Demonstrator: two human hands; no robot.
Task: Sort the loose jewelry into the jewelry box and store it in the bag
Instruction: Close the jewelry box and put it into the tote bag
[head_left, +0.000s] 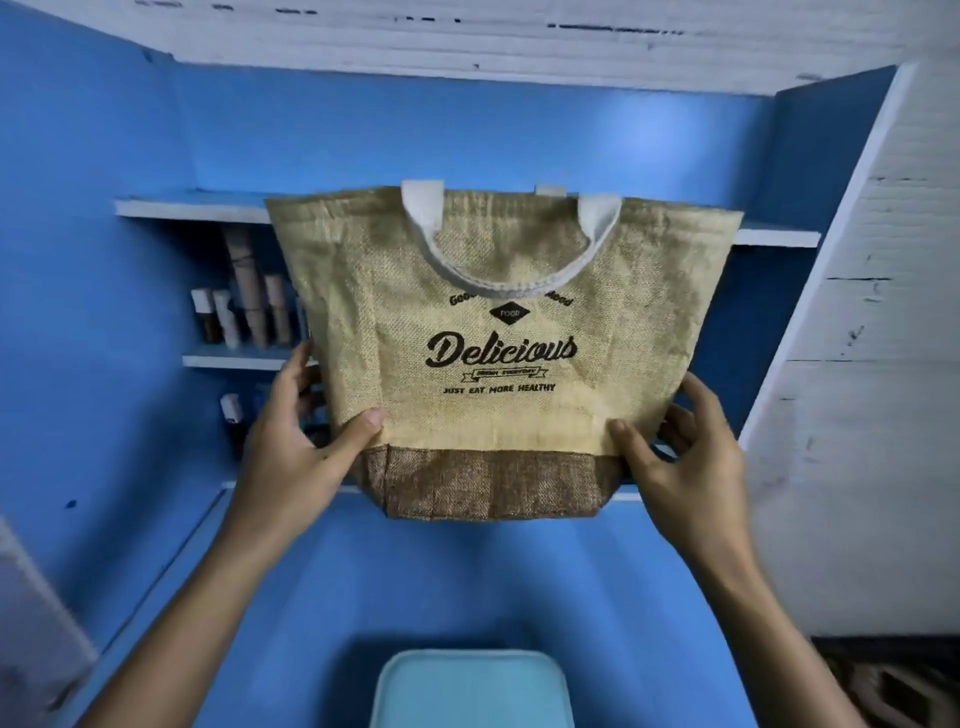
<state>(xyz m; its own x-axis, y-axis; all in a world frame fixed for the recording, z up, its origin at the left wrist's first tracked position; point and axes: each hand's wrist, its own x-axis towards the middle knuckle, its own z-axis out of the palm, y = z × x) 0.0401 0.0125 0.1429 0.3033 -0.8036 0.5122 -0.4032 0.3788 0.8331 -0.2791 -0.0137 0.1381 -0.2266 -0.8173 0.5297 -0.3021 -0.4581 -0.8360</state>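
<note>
A tan jute bag (498, 332) with white handles, a dark brown base and the word "Delicious" printed on its front is upright in front of the blue shelves. My left hand (296, 441) grips its lower left side, thumb on the front and fingers behind. My right hand (675, 457) grips its lower right side the same way. A light blue box (472, 691) with rounded corners lies below, at the bottom edge of the view. No loose jewelry is visible.
Blue wall shelves (208, 208) stand behind the bag, with several bottles and tubes (244, 312) on the left. A blue surface (467, 582) lies beneath the bag. A white brick wall (872, 364) is on the right.
</note>
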